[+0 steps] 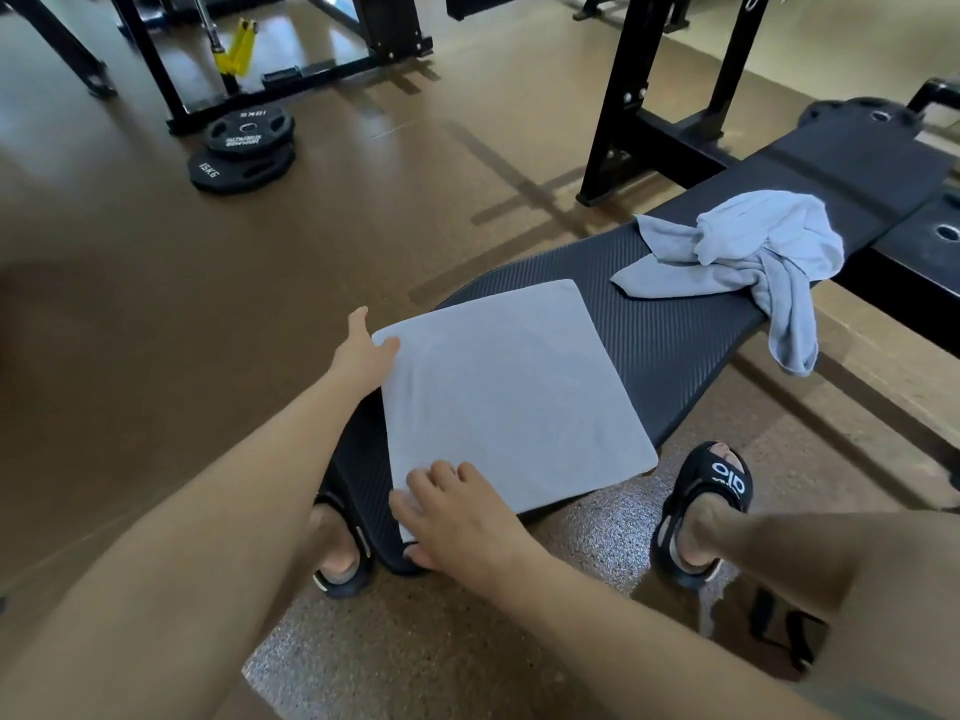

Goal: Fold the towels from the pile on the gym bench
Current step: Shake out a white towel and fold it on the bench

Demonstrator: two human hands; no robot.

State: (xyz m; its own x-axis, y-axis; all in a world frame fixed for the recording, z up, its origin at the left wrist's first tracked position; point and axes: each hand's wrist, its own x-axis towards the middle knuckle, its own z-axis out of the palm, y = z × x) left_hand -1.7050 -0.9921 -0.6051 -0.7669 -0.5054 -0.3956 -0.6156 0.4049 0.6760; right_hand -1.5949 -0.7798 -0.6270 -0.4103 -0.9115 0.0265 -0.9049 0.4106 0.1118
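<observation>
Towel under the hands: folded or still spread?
Folded: the near towel lies as a flat, neat square on the bench, both hands at its corners.

The towel (514, 392) spread flat on the bench (691, 324) covers the pad's near end, and the right hand (457, 517) hides the towel's near corner. The bench's far end runs out of the picture at the right edge, and the rack (670, 96) beside it is cut off at the top. How many towels make up the crumpled pile (748, 257) cannot be told.
</observation>
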